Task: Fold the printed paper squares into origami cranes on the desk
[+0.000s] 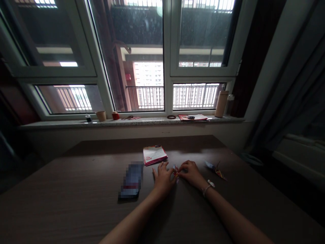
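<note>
My left hand [163, 179] and my right hand [191, 173] meet on the dark wooden table [76, 203]. Between their fingertips sits a small folded piece of patterned paper [175, 173], red, yellow and white. Both hands pinch it, fingers curled in on it. A band [208, 187] circles my right wrist. A finished folded paper figure [215, 168] lies to the right of my right hand. A pink-edged pack of paper sheets [154, 155] lies just beyond my left hand.
A blurred-out flat object [131, 179] lies left of my left hand. The windowsill [127, 122] carries small cups [101, 116], a tall tan cylinder [221, 103], a ring and papers [193, 117]. A dark curtain hangs on the right.
</note>
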